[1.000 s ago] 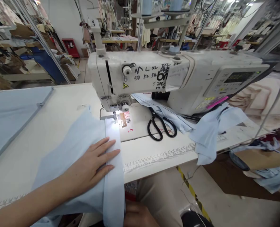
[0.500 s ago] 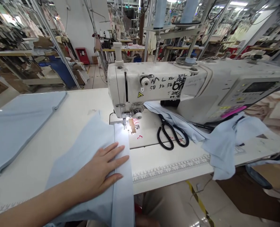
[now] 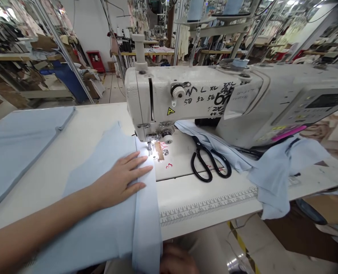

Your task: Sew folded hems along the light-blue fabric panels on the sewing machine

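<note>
My left hand point(image 3: 125, 179) lies flat, fingers spread, on a light blue fabric piece point(image 3: 100, 224) and its folded edge strip point(image 3: 146, 213). The strip's far end lies under the lit presser foot point(image 3: 149, 147) of a white sewing machine point(image 3: 157, 99). My fingertips rest just in front of the foot. Low in the view, below the table edge, my right hand point(image 3: 177, 262) is beside the hanging end of the strip. It is blurred and cut off by the frame, so its fingers cannot be made out.
Black-handled scissors point(image 3: 205, 163) lie right of the needle area. A printed ruler point(image 3: 209, 205) runs along the table's front edge. More blue fabric point(image 3: 280, 167) hangs over the edge at right, and another blue piece point(image 3: 23, 144) lies at far left.
The blue fabric and my left hand have moved forward toward the presser foot. My right hand has come further up into view beside the strip. The camera view has shifted slightly.
</note>
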The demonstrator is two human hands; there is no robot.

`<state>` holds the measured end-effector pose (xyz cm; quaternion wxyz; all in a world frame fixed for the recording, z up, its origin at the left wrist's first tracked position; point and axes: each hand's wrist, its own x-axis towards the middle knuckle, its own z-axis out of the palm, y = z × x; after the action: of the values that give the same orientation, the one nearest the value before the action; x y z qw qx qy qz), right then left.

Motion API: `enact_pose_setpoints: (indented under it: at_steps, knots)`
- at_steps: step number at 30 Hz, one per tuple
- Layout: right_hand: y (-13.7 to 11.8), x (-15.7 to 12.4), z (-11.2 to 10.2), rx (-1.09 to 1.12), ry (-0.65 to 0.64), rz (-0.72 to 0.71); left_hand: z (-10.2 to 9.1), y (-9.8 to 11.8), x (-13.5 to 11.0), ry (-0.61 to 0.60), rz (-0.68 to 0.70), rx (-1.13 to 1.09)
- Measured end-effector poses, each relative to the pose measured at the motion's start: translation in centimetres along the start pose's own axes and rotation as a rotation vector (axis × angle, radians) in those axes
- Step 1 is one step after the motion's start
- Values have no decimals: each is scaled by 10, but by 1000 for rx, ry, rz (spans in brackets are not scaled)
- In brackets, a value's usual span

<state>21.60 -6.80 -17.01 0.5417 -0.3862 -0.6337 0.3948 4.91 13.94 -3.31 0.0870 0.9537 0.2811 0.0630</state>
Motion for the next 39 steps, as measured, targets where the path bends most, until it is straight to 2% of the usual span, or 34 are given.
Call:
enact_pose_setpoints:
  at_steps: [3, 6, 8, 11, 14, 16, 18, 22, 25, 29, 35, 39]
  knots:
    - [-15, 12, -3, 25, 80, 32, -3, -11, 12, 3, -1, 14]
    - [-36, 23, -13, 54, 16, 108, -5, -21, 23, 14, 24, 38]
    - [-46, 25, -18, 90, -11, 178, -6, -19, 25, 38, 35, 60]
    - [-54, 16, -19, 180, 1, 366, -3, 5, 9, 80, 70, 93]
    - [-56, 2, -15, 363, 48, 554, 3, 50, -32, 57, 187, 94]
    - [-57, -4, -13, 514, 74, 610, 8, 80, -64, 43, 271, 111]
    - [-59, -8, -14, 600, 49, 625, 16, 105, -93, 77, 322, 100]
    - [-65, -15, -17, 605, -41, 698, 41, 131, -127, 183, 317, 10]
    - [-72, -24, -17, 685, -71, 807, 59, 143, -135, 262, 257, -26]
    - [-83, -37, -17, 675, -51, 789, 72, 159, -139, 345, 228, -34]
    - [-92, -46, -16, 615, -28, 724, 72, 173, -135, 430, 229, 15]
    - [-95, -49, -12, 631, -15, 744, 70, 177, -130, 474, 249, 17]
